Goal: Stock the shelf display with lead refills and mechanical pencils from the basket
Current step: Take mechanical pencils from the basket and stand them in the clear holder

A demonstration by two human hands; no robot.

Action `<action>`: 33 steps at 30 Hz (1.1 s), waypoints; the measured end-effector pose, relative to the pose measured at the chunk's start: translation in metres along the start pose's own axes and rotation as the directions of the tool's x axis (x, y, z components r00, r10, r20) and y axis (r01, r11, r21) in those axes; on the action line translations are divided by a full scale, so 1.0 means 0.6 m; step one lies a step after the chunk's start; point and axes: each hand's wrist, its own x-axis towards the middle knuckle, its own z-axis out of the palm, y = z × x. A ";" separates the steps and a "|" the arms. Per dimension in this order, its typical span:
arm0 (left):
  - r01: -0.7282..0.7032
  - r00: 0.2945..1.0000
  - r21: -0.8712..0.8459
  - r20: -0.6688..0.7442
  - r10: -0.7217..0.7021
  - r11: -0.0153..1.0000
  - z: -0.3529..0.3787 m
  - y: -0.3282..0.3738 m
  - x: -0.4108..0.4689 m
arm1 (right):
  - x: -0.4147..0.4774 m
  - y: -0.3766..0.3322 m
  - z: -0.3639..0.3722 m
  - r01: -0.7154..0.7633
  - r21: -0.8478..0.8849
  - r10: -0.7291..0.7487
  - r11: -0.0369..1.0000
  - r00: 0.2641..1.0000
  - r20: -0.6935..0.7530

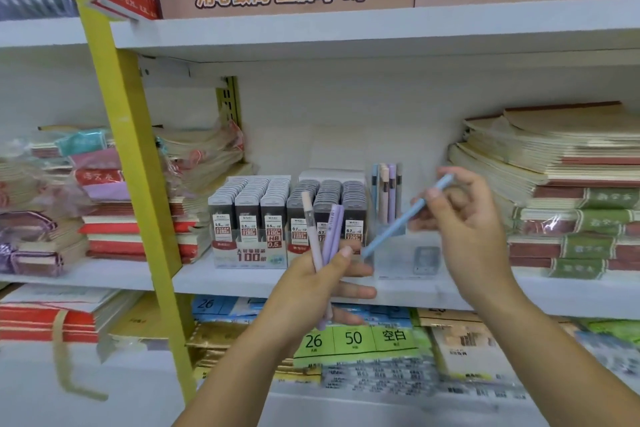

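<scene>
A white shop shelf (242, 279) seen from a head camera. At far left lie stacked notebooks (114, 229), some in plastic wrap, cut across by a slanting yellow upright (131, 149).

Next, in the middle of the shelf, stand two display trays of lead refill cases (249, 215), filled in neat rows, labelled 0.5 and 0.7.

In front of them the left hand (322, 282) is raised. Its grip is curled round a bunch of mechanical pencils (330, 232), held upright by their lower halves: one pale pink and, as far as the blur allows, two lilac.

Just to the right of the trays is a clear pencil holder (408, 246), with a few pastel pencils (385, 191) standing at its back and room in front.

Further right, the right hand (467, 222) pinches a blue mechanical pencil (403, 220) between thumb and fingertips near its upper end. The pencil slants down and left, its lower end in front of the holder.

At far right are more piled notebooks (568, 184). The basket is not in view.

The pencils are likely light, stiff and smooth plastic, so a loose bunch may slide or fan apart. A pinch on the barrel of one pencil at a time, well clear of the fine tip, should suit lowering it upright into the holder.
</scene>
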 end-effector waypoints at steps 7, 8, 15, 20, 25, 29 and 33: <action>-0.108 0.985 0.138 -0.118 0.124 0.985 -0.020 0.019 0.015 | 0.133 -0.009 0.021 0.253 -0.529 -0.117 0.810 0.954 0.276; -0.102 0.984 0.127 -0.131 0.119 0.987 -0.022 0.018 0.016 | 0.137 0.005 0.028 0.280 -0.614 -0.083 0.738 0.940 0.330; -0.066 0.991 0.125 -0.109 0.079 0.990 -0.026 0.014 0.024 | 0.150 0.054 0.036 0.307 -0.678 -0.027 0.668 0.920 0.390; -0.054 0.991 0.082 -0.117 0.063 0.995 -0.026 0.016 0.024 | 0.152 0.052 0.042 0.330 -0.685 -0.030 0.650 0.912 0.410; -0.103 0.987 0.109 -0.112 0.115 0.989 -0.028 0.018 0.024 | 0.155 0.061 0.049 0.382 -0.784 -0.131 0.490 0.921 0.367; -0.104 0.986 0.064 -0.124 0.111 0.993 -0.024 0.017 0.018 | 0.158 0.061 0.056 0.338 -0.870 -0.035 0.358 0.936 0.349; -0.100 0.986 0.042 -0.130 0.105 0.994 -0.017 0.005 0.004 | 0.147 0.032 0.045 0.329 -0.846 -0.033 0.419 0.937 0.348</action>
